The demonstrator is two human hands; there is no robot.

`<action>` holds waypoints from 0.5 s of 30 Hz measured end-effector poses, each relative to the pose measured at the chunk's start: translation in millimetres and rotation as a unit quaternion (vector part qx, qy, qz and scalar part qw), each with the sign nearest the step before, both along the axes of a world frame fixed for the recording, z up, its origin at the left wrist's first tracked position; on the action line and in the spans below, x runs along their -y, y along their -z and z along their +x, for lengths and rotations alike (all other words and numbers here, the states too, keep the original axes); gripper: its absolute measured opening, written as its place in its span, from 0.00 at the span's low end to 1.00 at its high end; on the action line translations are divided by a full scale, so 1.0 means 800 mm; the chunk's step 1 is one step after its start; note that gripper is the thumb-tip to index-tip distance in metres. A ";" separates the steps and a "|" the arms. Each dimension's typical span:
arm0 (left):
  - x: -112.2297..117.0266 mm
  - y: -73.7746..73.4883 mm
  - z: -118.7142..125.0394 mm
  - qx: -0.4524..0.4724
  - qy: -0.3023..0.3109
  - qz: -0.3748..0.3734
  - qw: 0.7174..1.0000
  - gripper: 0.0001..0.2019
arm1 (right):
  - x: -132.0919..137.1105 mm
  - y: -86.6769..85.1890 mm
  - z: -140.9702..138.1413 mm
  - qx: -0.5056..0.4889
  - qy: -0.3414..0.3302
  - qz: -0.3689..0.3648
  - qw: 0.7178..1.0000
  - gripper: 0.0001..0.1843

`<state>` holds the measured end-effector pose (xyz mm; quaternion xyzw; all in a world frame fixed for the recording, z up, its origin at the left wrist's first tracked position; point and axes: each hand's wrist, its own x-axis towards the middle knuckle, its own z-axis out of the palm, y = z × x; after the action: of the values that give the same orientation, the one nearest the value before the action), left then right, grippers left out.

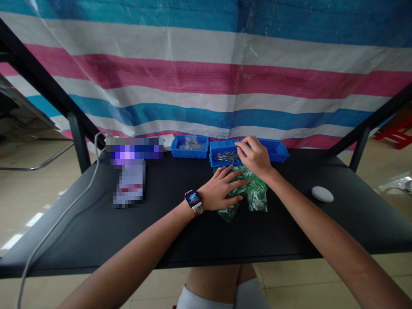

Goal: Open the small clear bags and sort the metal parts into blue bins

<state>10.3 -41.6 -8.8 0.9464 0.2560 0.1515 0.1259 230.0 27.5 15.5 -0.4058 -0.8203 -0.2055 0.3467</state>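
My left hand (223, 189), with a smartwatch (193, 201) on its wrist, lies flat and open on a pile of small green plastic bags (254, 198) on the black table (180, 231). My right hand (254, 155) reaches over the front edge of a long blue tray (277, 151) that holds several small metal pins (227, 157). Its fingers are curled together above the pins; whether they hold one is hidden.
A second, smaller blue tray (189, 146) with a clear bag in it stands to the left. A blurred-out object (130, 171) lies at the left of the table, with a white cable (58, 223) running past it. A white oval object (322, 194) sits at the right. A striped tarp (206, 73) hangs behind.
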 end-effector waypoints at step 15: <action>0.005 0.002 0.000 0.002 -0.003 0.046 0.999 0.28 | 0.041 -0.008 -0.004 0.017 -0.113 -0.069 0.991 0.11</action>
<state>10.3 -45.4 -10.4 0.9501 0.2514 0.1652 0.0823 227.0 -5.7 21.5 -0.3305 -0.8786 -0.1146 0.3251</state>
